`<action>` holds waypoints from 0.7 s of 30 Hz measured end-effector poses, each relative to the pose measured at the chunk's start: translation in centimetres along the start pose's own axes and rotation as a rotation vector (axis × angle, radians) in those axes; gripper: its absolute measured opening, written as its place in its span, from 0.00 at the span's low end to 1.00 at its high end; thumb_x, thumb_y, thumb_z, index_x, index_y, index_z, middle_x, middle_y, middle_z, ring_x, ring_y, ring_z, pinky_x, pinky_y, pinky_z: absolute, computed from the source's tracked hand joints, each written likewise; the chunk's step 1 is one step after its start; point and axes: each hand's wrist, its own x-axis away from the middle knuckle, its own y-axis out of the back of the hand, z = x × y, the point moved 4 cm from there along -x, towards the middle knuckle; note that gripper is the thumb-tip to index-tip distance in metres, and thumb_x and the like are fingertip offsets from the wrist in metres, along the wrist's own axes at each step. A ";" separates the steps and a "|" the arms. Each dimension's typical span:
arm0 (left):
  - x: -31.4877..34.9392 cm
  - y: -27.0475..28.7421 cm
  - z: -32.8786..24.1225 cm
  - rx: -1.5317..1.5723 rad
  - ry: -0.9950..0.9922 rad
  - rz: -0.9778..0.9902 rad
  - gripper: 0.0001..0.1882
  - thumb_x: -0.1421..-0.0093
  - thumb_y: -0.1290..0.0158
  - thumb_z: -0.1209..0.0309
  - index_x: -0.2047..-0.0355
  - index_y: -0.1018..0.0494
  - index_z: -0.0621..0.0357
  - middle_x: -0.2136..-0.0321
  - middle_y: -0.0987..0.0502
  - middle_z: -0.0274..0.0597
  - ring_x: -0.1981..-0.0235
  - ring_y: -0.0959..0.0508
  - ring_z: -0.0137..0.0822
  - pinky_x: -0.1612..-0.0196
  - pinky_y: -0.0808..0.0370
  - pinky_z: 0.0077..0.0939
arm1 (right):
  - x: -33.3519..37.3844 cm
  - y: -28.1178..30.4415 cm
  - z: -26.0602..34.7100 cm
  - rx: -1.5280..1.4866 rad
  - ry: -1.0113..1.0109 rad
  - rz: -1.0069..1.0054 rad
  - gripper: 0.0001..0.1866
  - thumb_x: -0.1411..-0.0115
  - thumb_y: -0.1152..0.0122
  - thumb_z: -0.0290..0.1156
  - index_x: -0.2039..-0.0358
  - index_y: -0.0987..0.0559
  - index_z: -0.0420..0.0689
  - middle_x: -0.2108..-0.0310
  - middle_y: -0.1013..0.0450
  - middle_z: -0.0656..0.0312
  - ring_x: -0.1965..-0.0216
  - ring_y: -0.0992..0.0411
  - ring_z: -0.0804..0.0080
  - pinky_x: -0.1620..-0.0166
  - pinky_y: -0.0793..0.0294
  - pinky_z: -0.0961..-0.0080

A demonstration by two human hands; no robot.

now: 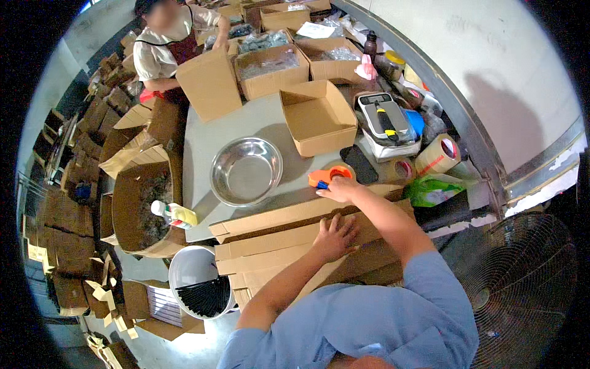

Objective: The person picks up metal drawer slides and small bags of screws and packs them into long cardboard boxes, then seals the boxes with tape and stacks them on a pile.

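Observation:
My left hand (335, 238) lies palm down with fingers spread on a folded cardboard carton (264, 255) at the table's near edge. Just beyond it, my right hand (342, 189) is closed on an orange tape dispenser (321, 176) with a blue part; the grip itself is partly covered by my fingers. A black phone (359, 165) lies right of the dispenser. Left of my hands a round steel bowl (246, 172) stands on the grey table (203, 144), with nothing in it. An open cardboard box (316, 117) stands beyond the dispenser.
A white scale (387, 114) with a yellow-black tool on it and tape rolls (437, 154) sit at right. A white bucket of black rods (203, 283), a bottle (175, 214) and a large carton (144, 203) are left. A co-worker (169, 52) handles a box (209, 83). A fan (522, 283) stands lower right.

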 end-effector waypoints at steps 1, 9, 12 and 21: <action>0.0 -0.4 0.1 0.007 -0.005 -0.001 0.33 0.42 0.62 0.42 0.39 0.46 0.38 0.35 0.54 0.36 0.37 0.52 0.55 0.47 0.48 0.69 | -0.1 0.8 0.4 -0.002 0.043 -0.027 0.20 0.50 0.38 0.44 0.62 0.25 0.43 0.66 0.31 0.47 0.62 0.31 0.49 0.56 0.32 0.60; -0.2 -1.5 0.4 0.052 0.003 -0.136 0.31 0.45 0.55 0.45 0.42 0.40 0.37 0.38 0.47 0.37 0.40 0.47 0.56 0.51 0.45 0.71 | 12.0 12.5 0.9 -0.044 0.259 -0.811 0.36 0.61 0.33 0.32 0.49 0.38 0.45 0.60 0.32 0.49 0.57 0.31 0.51 0.53 0.32 0.63; -0.1 -2.0 0.6 0.041 0.006 -0.141 0.31 0.46 0.53 0.47 0.43 0.38 0.37 0.39 0.46 0.38 0.41 0.46 0.57 0.51 0.45 0.72 | 13.6 11.1 -0.7 -0.172 0.062 -0.299 0.30 0.57 0.37 0.34 0.51 0.30 0.47 0.61 0.27 0.52 0.59 0.28 0.54 0.55 0.30 0.65; -0.4 -1.8 0.4 0.029 0.005 -0.126 0.32 0.44 0.59 0.41 0.43 0.38 0.38 0.37 0.49 0.40 0.41 0.46 0.61 0.53 0.46 0.76 | 13.9 3.8 -2.5 -0.169 -0.269 -0.024 0.20 0.51 0.45 0.41 0.57 0.22 0.53 0.62 0.26 0.48 0.61 0.27 0.51 0.57 0.28 0.62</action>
